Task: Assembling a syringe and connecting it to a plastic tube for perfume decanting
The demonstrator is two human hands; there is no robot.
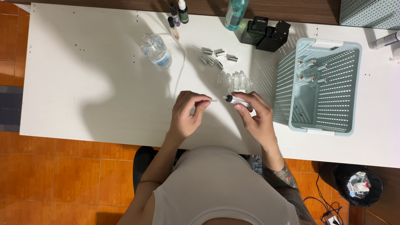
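Small clear vial with dark neck held just above the white table, near its front edge, gripped in the right hand. Left hand just beside it, fingertips pinched on a thin pale tube piece pointing at the vial's neck; the two not touching. Behind: a cluster of clear vials, silver caps, a plastic water bottle. Right: pale blue perforated basket holding finished vials.
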